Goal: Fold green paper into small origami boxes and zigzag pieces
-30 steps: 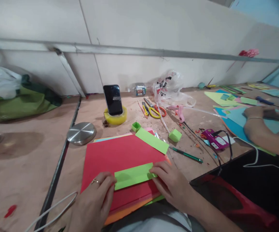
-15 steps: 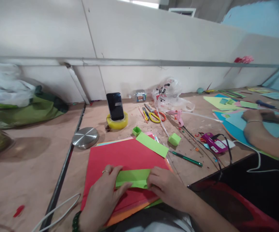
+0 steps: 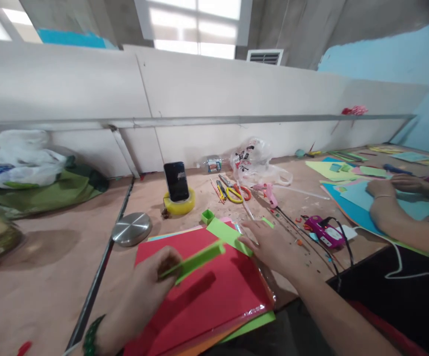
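Note:
My left hand [image 3: 155,279] grips a folded green paper strip [image 3: 203,259] between thumb and fingers, raised above a stack topped by red paper [image 3: 214,296]. The strip is slightly blurred and its raised end points to the right. My right hand [image 3: 271,247] is open, fingers stretched out, over the right edge of the stack. Its fingertips are by a flat light-green paper strip [image 3: 225,235] lying on the red sheet; I cannot tell whether they touch it. Behind that hand shows a bit of a green paper piece [image 3: 268,222]. A small open green paper box [image 3: 207,216] stands behind the stack.
A phone [image 3: 177,182] leans on a yellow tape roll [image 3: 179,203], near a round metal disc [image 3: 131,229]. Scissors [image 3: 234,194], a pink glue gun [image 3: 269,195] and a purple power strip [image 3: 325,232] lie behind and right. A co-worker's hands [image 3: 385,198] are at far right.
The green strip, held low by both hands before, is now lifted in my left hand alone. My right hand has let go and moved up and right. The view has tilted upward.

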Available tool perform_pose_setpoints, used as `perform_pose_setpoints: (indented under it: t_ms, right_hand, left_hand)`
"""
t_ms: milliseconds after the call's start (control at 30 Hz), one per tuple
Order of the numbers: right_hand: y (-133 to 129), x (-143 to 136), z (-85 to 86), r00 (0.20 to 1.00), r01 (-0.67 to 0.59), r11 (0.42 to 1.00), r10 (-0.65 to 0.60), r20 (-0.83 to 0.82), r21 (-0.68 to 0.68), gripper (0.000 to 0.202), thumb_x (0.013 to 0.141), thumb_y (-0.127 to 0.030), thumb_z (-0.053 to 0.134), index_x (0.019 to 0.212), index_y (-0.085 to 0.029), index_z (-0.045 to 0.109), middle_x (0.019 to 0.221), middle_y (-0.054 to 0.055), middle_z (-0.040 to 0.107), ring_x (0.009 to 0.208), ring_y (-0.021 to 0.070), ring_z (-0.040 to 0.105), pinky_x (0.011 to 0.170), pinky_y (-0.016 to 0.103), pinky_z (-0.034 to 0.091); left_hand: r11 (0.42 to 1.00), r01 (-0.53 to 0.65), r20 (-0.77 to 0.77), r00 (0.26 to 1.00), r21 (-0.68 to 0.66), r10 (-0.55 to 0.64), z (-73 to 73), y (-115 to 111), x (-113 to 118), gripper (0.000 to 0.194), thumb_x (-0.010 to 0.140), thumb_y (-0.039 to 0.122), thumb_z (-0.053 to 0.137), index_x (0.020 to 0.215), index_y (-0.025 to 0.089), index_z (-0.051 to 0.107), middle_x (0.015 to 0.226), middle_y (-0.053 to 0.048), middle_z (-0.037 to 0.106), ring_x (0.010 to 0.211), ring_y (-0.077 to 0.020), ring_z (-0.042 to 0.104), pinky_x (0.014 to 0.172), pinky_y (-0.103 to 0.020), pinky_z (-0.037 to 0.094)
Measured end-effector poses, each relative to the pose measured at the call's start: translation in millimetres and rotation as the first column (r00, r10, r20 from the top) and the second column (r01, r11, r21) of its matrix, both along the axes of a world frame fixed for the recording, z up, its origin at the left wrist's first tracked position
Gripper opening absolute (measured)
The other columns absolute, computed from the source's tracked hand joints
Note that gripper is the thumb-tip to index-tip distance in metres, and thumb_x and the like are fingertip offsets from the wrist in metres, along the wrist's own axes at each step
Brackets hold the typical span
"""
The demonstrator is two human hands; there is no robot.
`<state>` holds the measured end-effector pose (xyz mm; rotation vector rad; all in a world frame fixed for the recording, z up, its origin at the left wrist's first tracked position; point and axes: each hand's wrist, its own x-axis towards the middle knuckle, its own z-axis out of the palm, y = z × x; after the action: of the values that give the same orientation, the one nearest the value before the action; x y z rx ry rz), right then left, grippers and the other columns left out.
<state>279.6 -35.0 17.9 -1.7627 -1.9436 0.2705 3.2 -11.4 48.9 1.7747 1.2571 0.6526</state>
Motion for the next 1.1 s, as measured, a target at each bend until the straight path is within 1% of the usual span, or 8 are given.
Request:
perform_pose_setpoints:
  t_ms: [100,200,333,500,600,700,867,1100]
  right_hand:
    - [30,11,-3.9,0.987,0.152,0.949,-0.129,0.099,-0.275,0.041,0.073,-0.027,0.075,0.111,-0.02,0.061,0.094,0.007,0.069,0.091,0.0238,0.061,0.072,0.03,0.042]
    - [41,13,-11.7,0.989,0.142,0.925,-0.117,0.091,-0.351,0.038,0.067,-0.028,0.078,0.101,-0.021,0.065,0.075,0.001,0.067,0.072,0.019,0.062,0.058,0.024,0.036]
    - [40,13,-11.8,0.994,0.103,0.919,-0.086,0.061,-0.38,0.016,0.069,-0.026,0.074,0.08,-0.017,0.065,0.077,0.002,0.067,0.071,0.0169,0.06,0.055,0.023,0.032]
    - [39,10,-7.0,0.994,0.104,0.92,-0.102,0.025,-0.378,0.043,0.066,-0.024,0.075,0.105,-0.016,0.059,0.079,0.0,0.065,0.07,0.0159,0.058,0.055,0.022,0.031]
    - [41,11,-5.4,0.993,0.109,0.915,-0.115,0.008,-0.387,0.034,0.062,-0.021,0.076,0.093,-0.015,0.063,0.07,-0.001,0.061,0.064,0.0152,0.055,0.053,0.022,0.029]
    - [40,13,-2.1,0.99,0.116,0.929,-0.137,-0.035,-0.351,0.025,0.072,-0.019,0.066,0.096,-0.015,0.063,0.067,-0.003,0.058,0.061,0.0133,0.053,0.052,0.021,0.03]
    - [33,7,-3.1,0.958,0.155,0.987,-0.158,-0.238,-0.034,0.061,0.08,-0.02,0.049,0.139,-0.013,0.035,0.056,-0.008,0.046,0.052,0.0137,0.045,0.051,0.023,0.03]
    - [39,-9,-27.0,0.795,0.144,0.988,-0.084,-0.601,0.052,0.064,0.082,-0.03,0.044,0.142,-0.012,0.031,0.058,-0.005,0.05,0.05,0.0149,0.047,0.051,0.026,0.04]
  left_hand:
    - [0.972,-0.121,0.309,0.934,-0.2,0.18,3.5,21,20,0.02,0.061,0.03,0.069,0.076,0.017,0.064,0.061,0.001,0.064,0.06,-0.0151,0.06,0.054,-0.022,0.044]
    - [0.844,-0.136,0.531,0.723,-0.519,0.442,-13.6,34,43,0.023,0.056,0.018,0.076,0.076,0.014,0.064,0.067,-0.002,0.068,0.063,-0.0141,0.064,0.054,-0.019,0.045]
    - [0.815,-0.09,0.567,0.675,-0.572,0.472,-38.6,38,67,0.025,0.061,0.014,0.072,0.084,0.015,0.062,0.075,-0.005,0.072,0.066,-0.0154,0.068,0.055,-0.02,0.049]
    - [0.8,-0.051,0.575,0.668,-0.597,0.472,-47.9,46,83,0.028,0.059,0.012,0.074,0.084,0.015,0.062,0.074,-0.004,0.072,0.065,-0.0168,0.069,0.047,-0.018,0.044]
    - [0.785,-0.061,0.553,0.676,-0.616,0.487,-52.3,51,90,0.024,0.062,0.018,0.074,0.084,0.015,0.062,0.065,-0.002,0.069,0.057,-0.0139,0.066,0.042,-0.016,0.039]
    - [0.781,-0.08,0.546,0.67,-0.62,0.503,-57.6,52,96,0.025,0.063,0.021,0.075,0.082,0.016,0.06,0.064,0.001,0.068,0.056,-0.0105,0.064,0.046,-0.014,0.04]
    - [0.799,-0.07,0.588,0.639,-0.597,0.495,-60.3,48,114,0.032,0.059,0.019,0.076,0.086,0.018,0.058,0.063,0.004,0.066,0.048,-0.008,0.058,0.045,-0.015,0.038]
    - [0.785,0.014,0.644,0.582,-0.619,0.497,-55.1,42,140,0.022,0.061,0.014,0.074,0.079,0.015,0.063,0.072,-0.002,0.071,0.06,-0.0134,0.064,0.056,-0.021,0.049]
